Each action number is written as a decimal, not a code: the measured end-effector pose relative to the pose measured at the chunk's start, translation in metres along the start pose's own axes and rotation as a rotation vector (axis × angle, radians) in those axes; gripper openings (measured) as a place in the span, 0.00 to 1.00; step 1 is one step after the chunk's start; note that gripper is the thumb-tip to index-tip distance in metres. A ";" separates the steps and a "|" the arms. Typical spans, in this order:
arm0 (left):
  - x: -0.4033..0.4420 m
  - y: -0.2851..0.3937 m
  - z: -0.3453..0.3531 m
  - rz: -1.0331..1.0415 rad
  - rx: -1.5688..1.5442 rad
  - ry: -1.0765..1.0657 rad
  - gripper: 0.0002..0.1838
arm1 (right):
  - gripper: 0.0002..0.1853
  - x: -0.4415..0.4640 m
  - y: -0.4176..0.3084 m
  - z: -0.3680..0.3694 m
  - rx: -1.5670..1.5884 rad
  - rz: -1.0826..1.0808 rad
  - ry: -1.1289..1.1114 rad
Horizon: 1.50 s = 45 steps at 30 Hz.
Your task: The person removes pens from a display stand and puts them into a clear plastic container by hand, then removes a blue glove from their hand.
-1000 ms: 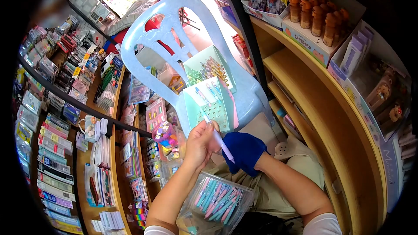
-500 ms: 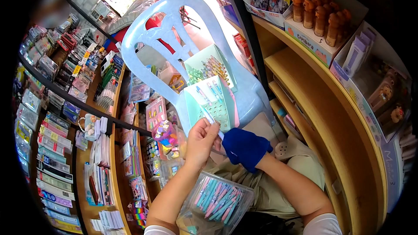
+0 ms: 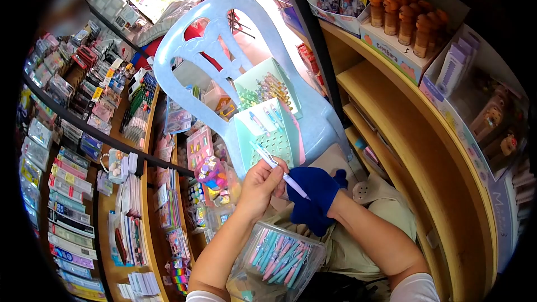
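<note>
Left grip (image 3: 262, 187) has a lilac pen (image 3: 296, 186) pinched between thumb and fingers, with the pen slanting across: one end up by the mint boxes, the other down toward the right. That lower end sits in front of a dark blue cloth (image 3: 313, 215), though I can't tell if they're touching. The right grip (image 3: 320, 191) is bundled up in that cloth, so no clue what the fingers are doing in there, open or closed.

Just below the hands, near the lap, there's a clear plastic tub (image 3: 316, 254) with a whole pile of pink, teal and lilac pens (image 3: 281, 260) lying in it.

Past the pen there's a light blue plastic chair (image 3: 321, 117) with two mint boxes on the seat. The nearer box (image 3: 279, 146) has holes in its side and a few pens in it, and the farther box (image 3: 254, 80) holds a bunch of brownish and green ones.

Off to the right it's curved wooden shelves (image 3: 391, 103) with a capybara display box (image 3: 386, 53) on top. Left side is racks of packaged stationery (image 3: 72, 190), plus a small pink basket (image 3: 211, 174) of colourful bits near the chair.
</note>
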<state>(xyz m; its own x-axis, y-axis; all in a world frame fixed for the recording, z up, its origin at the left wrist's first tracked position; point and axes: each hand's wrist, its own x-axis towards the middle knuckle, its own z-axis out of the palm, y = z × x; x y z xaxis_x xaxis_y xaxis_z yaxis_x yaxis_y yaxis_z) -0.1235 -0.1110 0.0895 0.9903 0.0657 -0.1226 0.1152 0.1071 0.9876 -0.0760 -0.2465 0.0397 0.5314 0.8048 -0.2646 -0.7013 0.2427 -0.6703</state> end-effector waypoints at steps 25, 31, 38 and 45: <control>0.002 -0.002 0.001 0.044 0.065 0.150 0.06 | 0.06 0.001 0.000 0.002 -0.854 -0.367 -0.018; 0.000 0.002 -0.001 0.019 -0.008 0.083 0.06 | 0.08 0.000 0.013 0.002 0.267 0.028 -0.169; -0.003 0.004 0.002 0.106 -0.153 0.055 0.09 | 0.08 0.005 0.018 -0.005 0.540 0.157 -0.327; 0.001 0.010 0.001 0.211 -0.236 0.223 0.05 | 0.08 0.005 0.011 -0.018 0.481 0.189 -0.336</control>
<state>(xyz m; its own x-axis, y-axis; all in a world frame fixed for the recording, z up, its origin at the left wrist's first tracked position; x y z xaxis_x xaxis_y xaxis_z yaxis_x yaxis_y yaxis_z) -0.1208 -0.1109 0.0997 0.9461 0.3218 0.0368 -0.1360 0.2917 0.9468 -0.0726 -0.2499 0.0192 0.2528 0.9655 -0.0632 -0.9463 0.2331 -0.2241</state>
